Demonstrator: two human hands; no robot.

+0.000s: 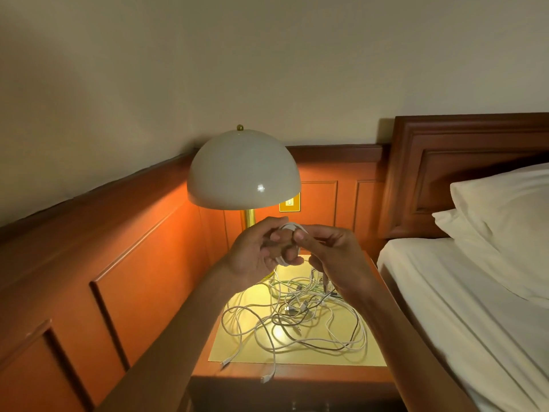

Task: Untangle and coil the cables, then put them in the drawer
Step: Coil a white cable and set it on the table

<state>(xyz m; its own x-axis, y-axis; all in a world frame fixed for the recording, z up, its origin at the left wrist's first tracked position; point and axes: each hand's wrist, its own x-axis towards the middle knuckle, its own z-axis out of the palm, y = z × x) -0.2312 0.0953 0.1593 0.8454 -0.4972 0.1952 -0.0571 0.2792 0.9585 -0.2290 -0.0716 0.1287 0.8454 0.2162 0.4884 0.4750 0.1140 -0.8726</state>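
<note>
The left hand, fingers half curled, holds a smooth white cable coil looped round them, the loop standing roughly upright. The right hand pinches the coil's top between thumb and forefinger. Below them, the cable tangle of thin white, green and dark strands sprawls across the glossy nightstand.

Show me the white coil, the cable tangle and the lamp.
white coil (290,226): head view, on its top loops.
cable tangle (289,310): head view, middle of the pile.
lamp (243,171): head view, dome shade.
</note>
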